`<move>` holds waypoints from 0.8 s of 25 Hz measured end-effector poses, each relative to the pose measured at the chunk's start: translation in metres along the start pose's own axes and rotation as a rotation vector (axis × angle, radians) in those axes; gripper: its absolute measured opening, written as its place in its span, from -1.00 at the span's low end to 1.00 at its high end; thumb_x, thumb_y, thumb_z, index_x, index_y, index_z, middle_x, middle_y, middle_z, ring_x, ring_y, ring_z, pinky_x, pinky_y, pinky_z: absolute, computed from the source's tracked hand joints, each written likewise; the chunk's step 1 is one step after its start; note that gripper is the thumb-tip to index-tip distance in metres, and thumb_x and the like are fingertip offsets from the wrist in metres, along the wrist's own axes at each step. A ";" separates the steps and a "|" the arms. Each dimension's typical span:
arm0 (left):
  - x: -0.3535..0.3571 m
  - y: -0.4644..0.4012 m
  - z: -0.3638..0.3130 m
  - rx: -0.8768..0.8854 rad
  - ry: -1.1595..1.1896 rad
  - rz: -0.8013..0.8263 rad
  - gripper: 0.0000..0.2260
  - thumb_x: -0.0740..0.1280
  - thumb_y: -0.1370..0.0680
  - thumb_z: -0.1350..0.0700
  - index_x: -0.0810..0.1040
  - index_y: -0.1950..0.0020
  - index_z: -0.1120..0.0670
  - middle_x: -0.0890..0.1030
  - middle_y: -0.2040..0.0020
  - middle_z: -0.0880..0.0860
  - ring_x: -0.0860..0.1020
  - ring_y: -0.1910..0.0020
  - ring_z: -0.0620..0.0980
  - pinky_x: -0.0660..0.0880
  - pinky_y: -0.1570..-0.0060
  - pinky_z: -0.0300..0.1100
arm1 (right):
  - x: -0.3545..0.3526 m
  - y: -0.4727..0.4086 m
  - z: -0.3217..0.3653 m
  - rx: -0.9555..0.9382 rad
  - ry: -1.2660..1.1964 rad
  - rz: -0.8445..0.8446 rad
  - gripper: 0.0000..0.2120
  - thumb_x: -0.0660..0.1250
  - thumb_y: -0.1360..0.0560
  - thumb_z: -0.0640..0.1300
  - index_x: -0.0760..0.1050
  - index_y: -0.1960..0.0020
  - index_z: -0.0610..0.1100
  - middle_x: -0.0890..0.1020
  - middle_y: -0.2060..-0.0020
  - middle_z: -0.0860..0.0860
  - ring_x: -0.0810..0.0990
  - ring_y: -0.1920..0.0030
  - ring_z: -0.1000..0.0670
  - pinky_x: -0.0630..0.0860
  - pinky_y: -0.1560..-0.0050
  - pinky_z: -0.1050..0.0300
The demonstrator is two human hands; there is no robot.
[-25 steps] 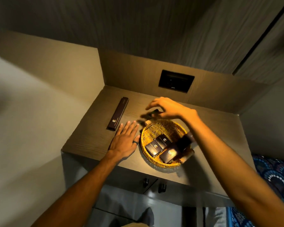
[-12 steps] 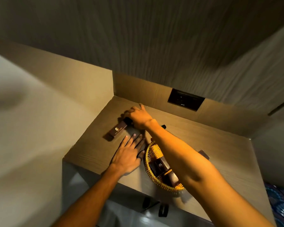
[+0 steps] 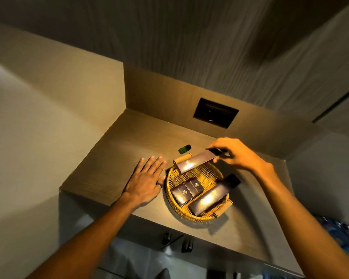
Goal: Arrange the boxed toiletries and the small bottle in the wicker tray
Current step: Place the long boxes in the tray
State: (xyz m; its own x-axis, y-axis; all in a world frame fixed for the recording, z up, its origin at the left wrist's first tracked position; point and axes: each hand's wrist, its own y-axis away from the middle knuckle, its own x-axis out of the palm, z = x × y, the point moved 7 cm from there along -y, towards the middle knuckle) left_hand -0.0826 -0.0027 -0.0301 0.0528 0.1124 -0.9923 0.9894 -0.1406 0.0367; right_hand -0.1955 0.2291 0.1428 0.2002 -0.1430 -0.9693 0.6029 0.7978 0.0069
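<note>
One long box (image 3: 196,162) over wicker tray (image 3: 214,172) rim

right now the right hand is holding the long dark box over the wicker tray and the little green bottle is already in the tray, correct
Not quite. The head view shows the green bottle lying on the shelf behind the wicker tray, not in it. The rest stands: the right hand is holding the long dark box over the tray.

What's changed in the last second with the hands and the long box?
The right hand reached left, took the long dark box off the counter, and now holds it over the wicker tray. The left hand stayed flat beside the tray; the three boxes inside and the small green bottle stayed put.
</note>
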 end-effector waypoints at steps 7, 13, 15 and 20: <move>-0.002 0.002 -0.001 -0.013 0.037 0.006 -0.43 -0.23 -0.66 -0.20 -0.22 -0.65 -0.06 -0.19 -0.66 -0.01 -0.24 -0.62 0.02 -0.18 -0.60 0.16 | 0.054 -0.001 -0.011 0.129 -0.022 0.062 -0.55 0.49 -0.48 -0.14 0.58 -0.35 -0.12 0.66 -0.25 -0.07 0.57 -0.31 -0.11 0.45 -0.33 -0.04; -0.005 0.002 -0.002 -0.013 0.043 0.023 -0.45 -0.16 -0.69 -0.17 -0.20 -0.66 -0.06 -0.18 -0.67 -0.01 -0.23 -0.63 0.03 -0.16 -0.60 0.17 | 0.058 -0.015 -0.007 0.128 -0.067 0.042 -0.54 0.50 -0.45 -0.22 0.58 -0.34 -0.17 0.64 -0.27 -0.10 0.56 -0.34 -0.11 0.45 -0.38 -0.08; -0.006 0.003 -0.001 -0.015 0.045 0.019 -0.44 -0.15 -0.69 -0.17 -0.18 -0.66 -0.05 -0.16 -0.68 -0.01 -0.20 -0.64 0.04 -0.16 -0.60 0.17 | 0.056 -0.016 -0.008 0.132 -0.070 0.029 -0.54 0.51 -0.45 -0.21 0.58 -0.34 -0.18 0.63 -0.27 -0.11 0.55 -0.34 -0.13 0.45 -0.39 -0.11; -0.009 0.004 -0.004 -0.008 0.048 0.021 -0.44 -0.14 -0.69 -0.16 -0.17 -0.66 -0.05 -0.16 -0.68 -0.01 -0.20 -0.64 0.04 -0.16 -0.60 0.17 | 0.048 -0.013 -0.015 0.178 -0.169 0.065 -0.32 0.58 -0.41 -0.03 0.45 -0.47 -0.10 0.50 -0.44 -0.08 0.39 -0.49 -0.07 0.29 -0.53 -0.10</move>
State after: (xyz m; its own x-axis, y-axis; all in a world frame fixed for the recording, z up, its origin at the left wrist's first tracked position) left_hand -0.0788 0.0002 -0.0207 0.0799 0.1561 -0.9845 0.9890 -0.1361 0.0587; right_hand -0.2049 0.2207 0.0929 0.3604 -0.2023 -0.9106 0.7077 0.6953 0.1256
